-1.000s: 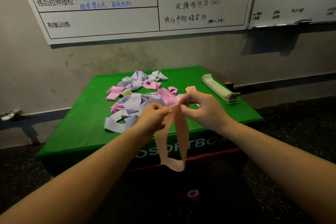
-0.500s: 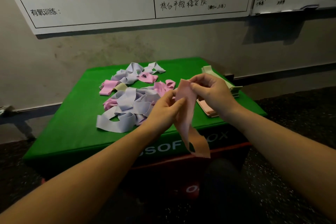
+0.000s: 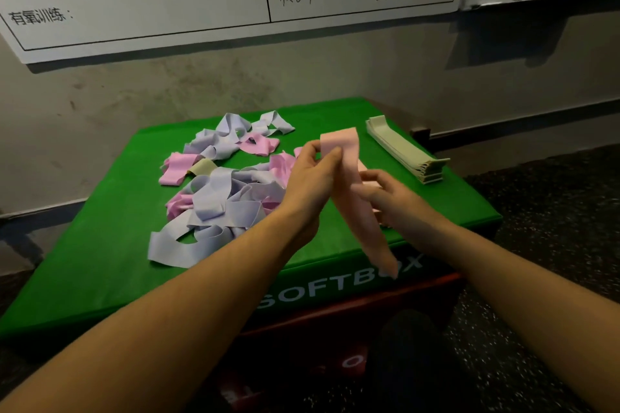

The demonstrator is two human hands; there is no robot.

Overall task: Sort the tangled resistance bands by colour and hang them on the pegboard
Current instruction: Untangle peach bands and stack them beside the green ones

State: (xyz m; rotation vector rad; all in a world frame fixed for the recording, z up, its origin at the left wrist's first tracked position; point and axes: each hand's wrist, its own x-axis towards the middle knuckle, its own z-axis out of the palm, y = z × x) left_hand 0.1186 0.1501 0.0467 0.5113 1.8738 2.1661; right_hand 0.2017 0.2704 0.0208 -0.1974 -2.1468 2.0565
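A peach-pink resistance band (image 3: pixel 360 211) is stretched flat between my hands above the green soft box (image 3: pixel 110 255). My left hand (image 3: pixel 313 174) pinches its upper end, which stands up near the box's middle. My right hand (image 3: pixel 385 198) grips the band lower down, and the free end hangs past the box's front edge. To the left lies a tangled pile of lilac and pink bands (image 3: pixel 221 188), with one pale green band (image 3: pixel 204 166) in it. A few peach bands lie flat under my right hand, mostly hidden.
A neat stack of pale green bands (image 3: pixel 406 152) lies at the box's back right. A whiteboard (image 3: pixel 201 7) with handwriting hangs on the wall behind. A red box (image 3: pixel 335 329) sits under the green one. No pegboard shows.
My left hand has risen with the band's top end, and my right hand has slid down along it. The band now lies flat and straighter. The view has dipped and moved closer.
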